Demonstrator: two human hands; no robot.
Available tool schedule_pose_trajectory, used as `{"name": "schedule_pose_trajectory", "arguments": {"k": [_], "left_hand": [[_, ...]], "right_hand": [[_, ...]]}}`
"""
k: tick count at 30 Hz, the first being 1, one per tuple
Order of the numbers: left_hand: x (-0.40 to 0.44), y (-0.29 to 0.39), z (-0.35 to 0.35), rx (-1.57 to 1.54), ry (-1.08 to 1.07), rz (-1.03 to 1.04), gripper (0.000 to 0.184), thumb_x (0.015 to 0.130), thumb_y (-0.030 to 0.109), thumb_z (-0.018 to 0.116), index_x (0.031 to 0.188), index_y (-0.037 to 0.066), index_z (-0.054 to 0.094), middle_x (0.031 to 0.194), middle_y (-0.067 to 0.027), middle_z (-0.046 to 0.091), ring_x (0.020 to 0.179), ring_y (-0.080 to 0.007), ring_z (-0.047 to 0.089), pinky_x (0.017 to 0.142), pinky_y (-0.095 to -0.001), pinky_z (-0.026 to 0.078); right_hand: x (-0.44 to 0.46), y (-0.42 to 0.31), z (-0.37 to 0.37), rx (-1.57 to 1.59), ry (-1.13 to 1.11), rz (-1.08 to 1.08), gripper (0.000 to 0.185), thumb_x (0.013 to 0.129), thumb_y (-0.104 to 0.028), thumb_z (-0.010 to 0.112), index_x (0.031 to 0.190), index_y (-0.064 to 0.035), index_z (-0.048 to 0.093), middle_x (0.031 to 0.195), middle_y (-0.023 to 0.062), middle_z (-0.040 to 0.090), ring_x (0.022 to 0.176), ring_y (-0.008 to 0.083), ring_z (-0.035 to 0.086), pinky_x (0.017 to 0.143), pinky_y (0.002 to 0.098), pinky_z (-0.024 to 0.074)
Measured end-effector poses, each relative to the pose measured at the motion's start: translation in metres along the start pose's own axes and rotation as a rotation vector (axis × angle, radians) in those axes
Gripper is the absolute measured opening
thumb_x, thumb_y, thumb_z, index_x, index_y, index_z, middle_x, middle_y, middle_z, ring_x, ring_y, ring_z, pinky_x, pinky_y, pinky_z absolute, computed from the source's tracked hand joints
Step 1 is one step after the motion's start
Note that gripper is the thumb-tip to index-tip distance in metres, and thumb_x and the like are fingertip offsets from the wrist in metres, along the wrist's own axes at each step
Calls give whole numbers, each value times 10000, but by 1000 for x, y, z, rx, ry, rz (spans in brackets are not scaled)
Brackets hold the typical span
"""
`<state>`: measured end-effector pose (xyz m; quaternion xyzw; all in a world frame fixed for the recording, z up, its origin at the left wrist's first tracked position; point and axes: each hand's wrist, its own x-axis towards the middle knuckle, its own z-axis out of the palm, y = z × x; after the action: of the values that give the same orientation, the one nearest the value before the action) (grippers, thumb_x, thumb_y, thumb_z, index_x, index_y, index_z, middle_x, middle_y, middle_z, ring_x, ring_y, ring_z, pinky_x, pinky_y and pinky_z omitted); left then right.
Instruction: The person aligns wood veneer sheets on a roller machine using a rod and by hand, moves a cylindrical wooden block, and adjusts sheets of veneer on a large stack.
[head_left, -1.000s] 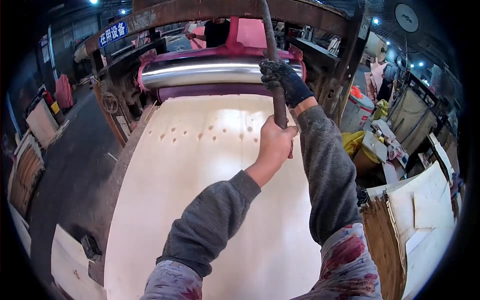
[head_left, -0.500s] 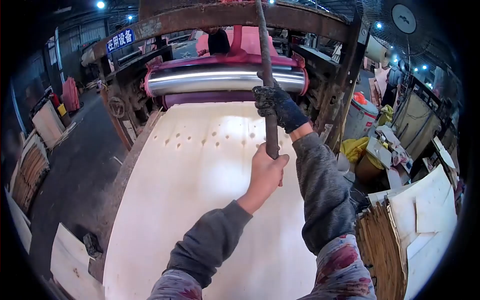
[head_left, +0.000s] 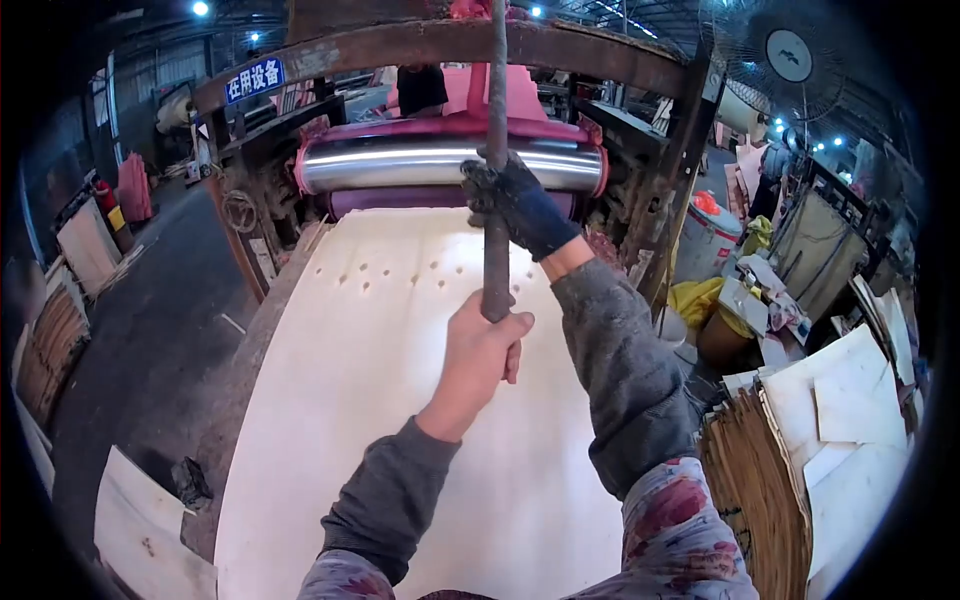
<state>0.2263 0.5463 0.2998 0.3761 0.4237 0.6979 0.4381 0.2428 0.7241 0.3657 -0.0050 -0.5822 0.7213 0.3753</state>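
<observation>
A long dark pole [head_left: 498,95] rises nearly upright in front of me and runs out of the top of the view. My left hand [head_left: 476,348], bare, is wrapped round its lower end. Higher up, my right hand [head_left: 522,208] in a dark, stained glove grips the same pole. Beneath both hands lies a wide, pale wood veneer sheet [head_left: 340,430] with a row of small knots near its far end. That far edge reaches a shiny metal roller [head_left: 400,168] smeared with pink at its ends.
A rusty frame beam [head_left: 420,50] crosses above the roller. Veneer stacks [head_left: 755,465] stand at the right, near a white drum [head_left: 705,240]. Loose sheets [head_left: 145,520] lie at the lower left. Behind the roller stands another person [head_left: 421,90]. A fan [head_left: 790,55] is at upper right.
The pole and both my hands have shifted left across the sheet, and the grip is the same. The camera view has moved slightly. The sheet appears to lie as before.
</observation>
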Motion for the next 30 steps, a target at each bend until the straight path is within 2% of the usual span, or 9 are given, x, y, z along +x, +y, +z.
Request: {"name": "schedule_pose_trajectory", "arguments": {"k": [2, 3, 4, 6, 10, 14, 16, 20, 30], "left_hand": [[-15, 15, -7, -3, -3, -13, 276, 788, 64, 614, 996, -20, 454, 550, -24, 457, 363, -111, 401, 349, -261, 302], [-21, 19, -12, -22, -20, -7, 270, 788, 59, 611, 993, -17, 452, 550, -24, 452, 366, -110, 400, 350, -259, 304], [-29, 23, -17, -37, -41, -3, 264, 788, 54, 607, 990, -14, 451, 551, -23, 448, 370, -109, 399, 352, -257, 305], [-44, 33, -30, -27, -49, -2, 259, 789, 51, 604, 986, -12, 449, 558, -22, 446, 376, -108, 401, 353, -256, 305], [-80, 50, -61, -27, -33, -28, 240, 790, 45, 598, 973, 4, 449, 572, -16, 437, 387, -102, 394, 353, -249, 301], [-116, 68, -90, -75, -29, -59, 234, 783, 42, 603, 958, 20, 451, 563, -6, 416, 390, -91, 377, 351, -242, 283], [-135, 73, -109, -63, -2, -80, 231, 779, 37, 603, 950, 23, 448, 561, -2, 408, 392, -92, 375, 346, -242, 277], [-165, 77, -132, -110, -5, -115, 227, 778, 19, 588, 950, 30, 440, 584, 1, 400, 391, -85, 362, 341, -238, 265], [-194, 79, -153, -116, 6, -149, 227, 781, 6, 575, 955, 44, 434, 615, -4, 413, 397, -81, 357, 343, -237, 262]], "right_hand": [[12, -3, 15, -124, -15, -33, 274, 885, -152, 622, 1116, -40, 527, 844, 49, 584, 601, 127, 538, 528, 265, 490], [11, -2, 24, -131, -46, -88, 191, 885, -174, 630, 984, -17, 586, 778, 42, 585, 576, 127, 545, 514, 261, 490], [6, 0, 32, -136, -37, -92, 191, 885, -174, 630, 984, -17, 586, 778, 42, 585, 576, 127, 545, 514, 261, 490], [0, 1, 51, -118, -16, -20, 149, 868, -152, 648, 833, -35, 562, 639, 29, 523, 555, 155, 564, 518, 306, 525], [-3, 15, 87, -182, -11, 36, 155, 843, -118, 667, 887, -27, 548, 737, 66, 579, 606, 177, 597, 535, 342, 564], [-20, 28, 132, -257, -33, -4, 138, 879, -175, 633, 880, -50, 575, 717, 39, 564, 612, 159, 587, 565, 323, 544], [-25, 44, 153, -58, -50, 64, 150, 873, -177, 639, 872, -43, 571, 711, 46, 560, 613, 173, 589, 586, 350, 556], [-32, 66, 181, -26, 5, 180, 139, 870, -148, 634, 890, -43, 545, 705, 57, 555, 598, 190, 582, 571, 383, 561], [-49, 77, 213, -91, -3, 202, 119, 881, -112, 597, 839, -27, 524, 643, 53, 528, 550, 192, 558, 562, 388, 556]]}}
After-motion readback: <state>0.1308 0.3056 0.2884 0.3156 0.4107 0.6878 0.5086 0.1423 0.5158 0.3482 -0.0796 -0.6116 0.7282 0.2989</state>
